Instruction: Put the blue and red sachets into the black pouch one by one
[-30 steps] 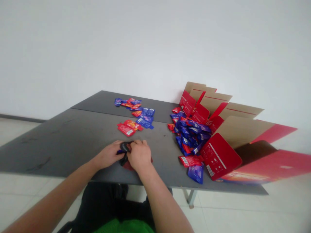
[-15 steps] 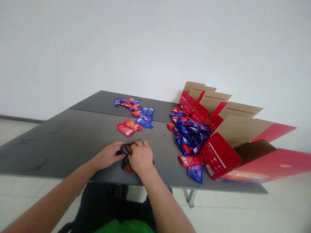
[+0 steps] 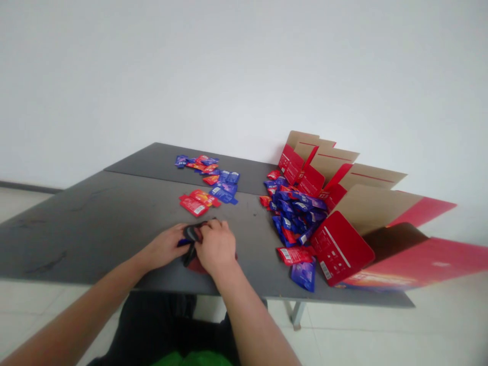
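Observation:
Near the table's front edge, both hands are close together on a dark thing (image 3: pixel 191 233) with a round black part and a black strip below it. Its kind is not clear, and dark red material shows underneath. My left hand (image 3: pixel 168 246) has its fingers closed on the left side, where a bit of dark blue shows. Curled over the right side, my right hand (image 3: pixel 216 245) hides much of it. Just beyond the hands lie flat red packets (image 3: pixel 195 204) and blue packets (image 3: pixel 224 192).
On the right is a heap of blue and red packets (image 3: pixel 293 208), beside a large open red carton (image 3: pixel 343 249). Several more open cartons (image 3: pixel 310 178) stand behind it along the wall. A smaller group of packets (image 3: pixel 198 163) lies farther back on the grey table (image 3: pixel 95 223).
The black strip under the round part has swung slightly leftward. Both hands keep their hold, and the whole view has shifted a little.

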Action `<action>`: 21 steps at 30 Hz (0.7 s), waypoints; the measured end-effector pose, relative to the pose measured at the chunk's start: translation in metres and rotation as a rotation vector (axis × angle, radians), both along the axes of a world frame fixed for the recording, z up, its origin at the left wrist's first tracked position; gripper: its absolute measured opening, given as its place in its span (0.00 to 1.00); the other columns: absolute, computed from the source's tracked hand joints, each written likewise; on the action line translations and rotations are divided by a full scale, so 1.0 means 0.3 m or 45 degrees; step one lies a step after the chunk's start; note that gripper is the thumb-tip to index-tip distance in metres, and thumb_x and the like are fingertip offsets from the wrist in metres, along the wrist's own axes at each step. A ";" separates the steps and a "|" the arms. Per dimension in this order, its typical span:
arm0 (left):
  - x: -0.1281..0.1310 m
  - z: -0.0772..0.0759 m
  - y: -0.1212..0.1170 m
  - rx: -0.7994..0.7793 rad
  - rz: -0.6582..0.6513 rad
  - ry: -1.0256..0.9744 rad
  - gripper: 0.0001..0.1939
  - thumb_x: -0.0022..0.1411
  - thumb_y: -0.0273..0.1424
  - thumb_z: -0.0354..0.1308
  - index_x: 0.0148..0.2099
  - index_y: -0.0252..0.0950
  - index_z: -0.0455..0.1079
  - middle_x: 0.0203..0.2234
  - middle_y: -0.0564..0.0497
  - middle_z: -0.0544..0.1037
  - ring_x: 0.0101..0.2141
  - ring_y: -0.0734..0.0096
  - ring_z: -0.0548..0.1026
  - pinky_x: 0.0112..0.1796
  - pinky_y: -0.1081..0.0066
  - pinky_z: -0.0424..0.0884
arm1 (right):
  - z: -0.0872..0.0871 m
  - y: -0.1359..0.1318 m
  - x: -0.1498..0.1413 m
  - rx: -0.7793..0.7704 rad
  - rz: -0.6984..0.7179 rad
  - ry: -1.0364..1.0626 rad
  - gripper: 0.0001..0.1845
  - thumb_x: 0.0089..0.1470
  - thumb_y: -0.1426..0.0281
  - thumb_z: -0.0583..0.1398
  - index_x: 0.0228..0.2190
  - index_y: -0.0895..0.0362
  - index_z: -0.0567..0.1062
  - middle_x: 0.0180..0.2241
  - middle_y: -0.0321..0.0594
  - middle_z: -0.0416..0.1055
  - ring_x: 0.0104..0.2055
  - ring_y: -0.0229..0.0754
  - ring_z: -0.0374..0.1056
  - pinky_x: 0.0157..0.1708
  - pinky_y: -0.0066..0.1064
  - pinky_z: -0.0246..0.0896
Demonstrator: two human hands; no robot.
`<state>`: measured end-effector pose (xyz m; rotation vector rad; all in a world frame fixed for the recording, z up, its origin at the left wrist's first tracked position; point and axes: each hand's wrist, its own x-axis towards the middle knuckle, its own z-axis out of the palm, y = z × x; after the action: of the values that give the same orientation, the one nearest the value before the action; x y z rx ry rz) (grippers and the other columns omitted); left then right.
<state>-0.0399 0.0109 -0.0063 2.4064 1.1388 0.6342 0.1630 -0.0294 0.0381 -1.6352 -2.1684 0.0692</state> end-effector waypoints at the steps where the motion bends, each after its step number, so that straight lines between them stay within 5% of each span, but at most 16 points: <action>1: 0.003 0.005 -0.004 -0.002 0.010 -0.004 0.12 0.66 0.33 0.59 0.49 0.41 0.79 0.51 0.47 0.80 0.53 0.57 0.76 0.57 0.61 0.71 | -0.016 -0.002 -0.021 -0.027 0.011 -0.011 0.11 0.65 0.60 0.60 0.39 0.51 0.80 0.46 0.42 0.76 0.49 0.49 0.65 0.44 0.37 0.64; 5: 0.006 0.022 -0.012 -0.050 -0.040 -0.010 0.11 0.69 0.35 0.59 0.49 0.42 0.79 0.51 0.48 0.80 0.53 0.59 0.76 0.57 0.63 0.70 | -0.069 -0.039 0.087 -0.048 -0.044 0.001 0.09 0.62 0.62 0.63 0.41 0.50 0.80 0.48 0.40 0.76 0.48 0.49 0.65 0.45 0.36 0.63; 9: -0.002 0.016 -0.007 -0.050 -0.046 -0.002 0.11 0.69 0.36 0.58 0.50 0.43 0.79 0.53 0.48 0.79 0.55 0.59 0.75 0.59 0.61 0.69 | -0.038 -0.049 0.241 -0.089 -0.210 -0.049 0.09 0.65 0.65 0.60 0.37 0.51 0.81 0.46 0.40 0.77 0.46 0.49 0.66 0.44 0.37 0.63; 13: -0.006 0.001 0.000 -0.036 -0.045 0.032 0.12 0.69 0.36 0.58 0.50 0.42 0.79 0.53 0.48 0.79 0.55 0.58 0.75 0.59 0.61 0.68 | 0.007 -0.024 0.132 0.031 -0.124 0.030 0.10 0.65 0.62 0.60 0.43 0.50 0.80 0.50 0.39 0.75 0.49 0.49 0.65 0.47 0.37 0.63; 17: -0.006 -0.001 0.000 -0.040 0.025 0.034 0.14 0.66 0.37 0.60 0.51 0.40 0.78 0.52 0.46 0.80 0.54 0.56 0.76 0.58 0.62 0.70 | -0.017 -0.026 -0.002 -0.058 0.064 0.003 0.09 0.62 0.62 0.63 0.40 0.52 0.80 0.46 0.41 0.75 0.50 0.49 0.64 0.47 0.38 0.64; 21: -0.018 -0.011 0.007 -0.053 -0.012 0.040 0.17 0.69 0.45 0.58 0.53 0.44 0.79 0.54 0.48 0.80 0.56 0.56 0.76 0.60 0.62 0.69 | -0.051 -0.063 0.108 -0.094 0.005 0.015 0.09 0.62 0.62 0.62 0.42 0.51 0.80 0.47 0.39 0.75 0.49 0.48 0.64 0.48 0.36 0.63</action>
<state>-0.0454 0.0131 -0.0097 2.3930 1.1415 0.5668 0.1954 -0.0482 0.0230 -1.6661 -2.1845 0.1609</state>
